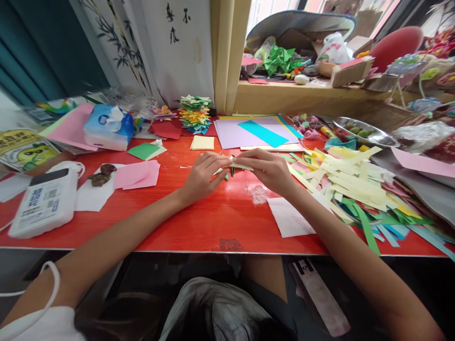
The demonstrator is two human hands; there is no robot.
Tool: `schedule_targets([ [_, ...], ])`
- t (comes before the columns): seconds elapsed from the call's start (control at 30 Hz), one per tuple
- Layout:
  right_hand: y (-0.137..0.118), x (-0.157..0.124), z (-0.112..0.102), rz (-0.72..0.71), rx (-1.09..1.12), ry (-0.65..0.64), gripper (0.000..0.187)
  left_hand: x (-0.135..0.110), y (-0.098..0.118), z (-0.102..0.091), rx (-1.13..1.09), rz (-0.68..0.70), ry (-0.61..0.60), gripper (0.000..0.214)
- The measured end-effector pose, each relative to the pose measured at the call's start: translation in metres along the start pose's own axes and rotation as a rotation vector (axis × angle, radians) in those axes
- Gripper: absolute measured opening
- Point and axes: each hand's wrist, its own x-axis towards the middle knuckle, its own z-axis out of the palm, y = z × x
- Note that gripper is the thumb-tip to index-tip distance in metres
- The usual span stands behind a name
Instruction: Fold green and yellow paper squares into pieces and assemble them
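Note:
Over the middle of the red table (170,227), my left hand (202,176) and my right hand (272,170) meet at the fingertips. Between them is a narrow pale folded paper strip (242,166), pinched by the fingers of both hands. Part of it is hidden behind my fingers. Small dark green bits of paper (232,171) show just below the fingertips. A loose heap of cut paper strips (359,180), yellow, green, pink and blue, lies right of my right hand. Behind my hands rises a stack of folded paper pieces (195,113).
Lilac sheets (227,132) with a blue strip (263,133) lie at the back. Pink paper squares (138,174), a tissue pack (108,127) and a white power bank-like box (44,201) are at left. A white tissue (289,218) lies near my right forearm; a metal bowl (366,132) stands behind.

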Motion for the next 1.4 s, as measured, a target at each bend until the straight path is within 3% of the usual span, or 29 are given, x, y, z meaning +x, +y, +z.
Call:
schedule_targets([
  [0.2, -0.001, 0.002, 0.002, 0.127, 0.214, -0.041, 0.031, 0.001, 0.000, 0.000, -0.068, -0.016, 0.009, 0.014],
  [0.73, -0.002, 0.001, 0.004, 0.151, 0.243, -0.129, 0.031, 0.001, 0.003, 0.000, -0.077, 0.003, 0.022, 0.006],
  [0.97, -0.011, 0.005, 0.006, 0.302, 0.285, -0.198, 0.021, 0.001, 0.007, -0.003, -0.047, 0.001, 0.022, 0.004],
  [1.1, -0.019, 0.007, 0.006, 0.481, 0.481, -0.087, 0.029, 0.002, 0.010, -0.005, 0.029, 0.000, 0.032, 0.005],
  [1.2, -0.022, 0.007, 0.008, 0.571, 0.605, -0.123, 0.027, 0.002, 0.011, -0.006, 0.082, 0.017, 0.026, 0.005],
  [1.3, -0.020, 0.006, 0.012, 0.566, 0.598, -0.213, 0.020, 0.002, 0.013, -0.007, 0.056, 0.003, -0.006, 0.006],
  [1.4, -0.019, 0.006, 0.014, 0.483, 0.427, -0.211, 0.018, 0.003, 0.014, -0.006, 0.003, -0.022, -0.027, 0.007],
])
